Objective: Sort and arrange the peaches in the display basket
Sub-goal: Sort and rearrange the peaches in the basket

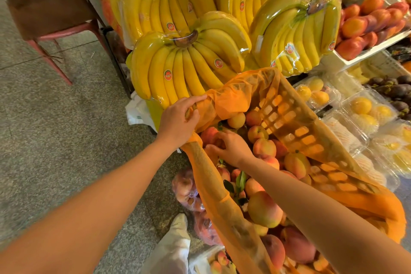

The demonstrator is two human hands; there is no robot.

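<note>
R hand (231,148) round peach (209,135)

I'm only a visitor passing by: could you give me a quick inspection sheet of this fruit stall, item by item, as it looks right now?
Surface: speckled floor; what the basket stands on is hidden.
Job's things: basket lined with an orange mesh liner and heaped with peaches.
Clutter: bagged peaches beside the basket, on its left.
Hands: left hand grips the liner at the basket's far corner; right hand curls round one peach near that corner.
Cables: nothing seen.
Surroundings: wrapped bananas behind the basket, clear boxes of yellow fruit to its right, a chair at far left.
</note>
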